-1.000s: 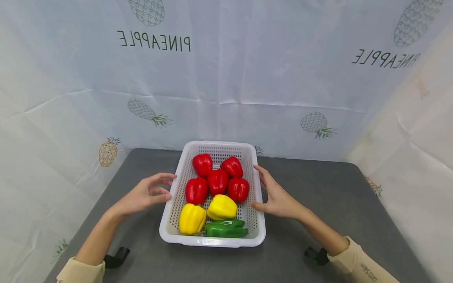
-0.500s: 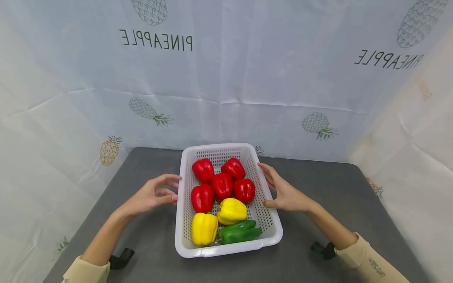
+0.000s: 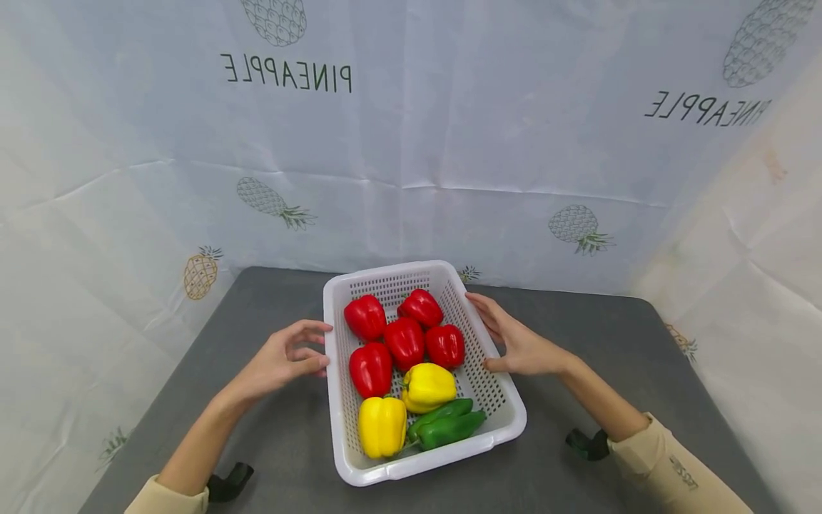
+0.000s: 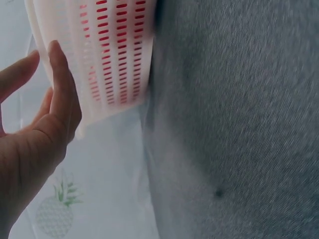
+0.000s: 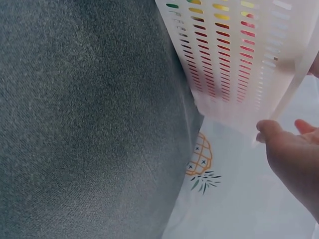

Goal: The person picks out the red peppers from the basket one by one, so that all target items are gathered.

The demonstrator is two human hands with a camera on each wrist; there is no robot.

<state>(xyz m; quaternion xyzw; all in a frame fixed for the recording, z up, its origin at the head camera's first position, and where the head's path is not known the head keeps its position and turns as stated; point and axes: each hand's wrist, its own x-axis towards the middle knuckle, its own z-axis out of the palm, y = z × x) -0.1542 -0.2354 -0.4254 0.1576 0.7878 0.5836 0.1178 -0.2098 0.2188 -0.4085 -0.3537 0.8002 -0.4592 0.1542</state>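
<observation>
A white perforated plastic basket [image 3: 343,446] stands slightly turned on the dark grey table. Several red bell peppers [image 3: 404,344] fill its far half. Nearer lie two yellow bell peppers [image 3: 382,427] and long green peppers [image 3: 449,430]. At the basket's left side, my left hand [image 3: 282,360] touches the rim with loosely bent fingertips; the left wrist view shows its fingers [image 4: 62,74] by the outer wall. My right hand [image 3: 523,343] holds the right rim, thumb over its inner side and fingers outside. In the right wrist view, the basket wall hides part of that hand [image 5: 296,154].
The grey tabletop [image 3: 597,343] extends on both sides of the basket. A pale curtain [image 3: 411,143] printed with pineapples hangs just behind its far edge and along both sides. Dark straps [image 3: 230,482] sit at my wrists.
The basket has shifted right and nearer to me, and its near end has swung right. Both hands have moved a little to the right. The peppers have shifted with the basket.
</observation>
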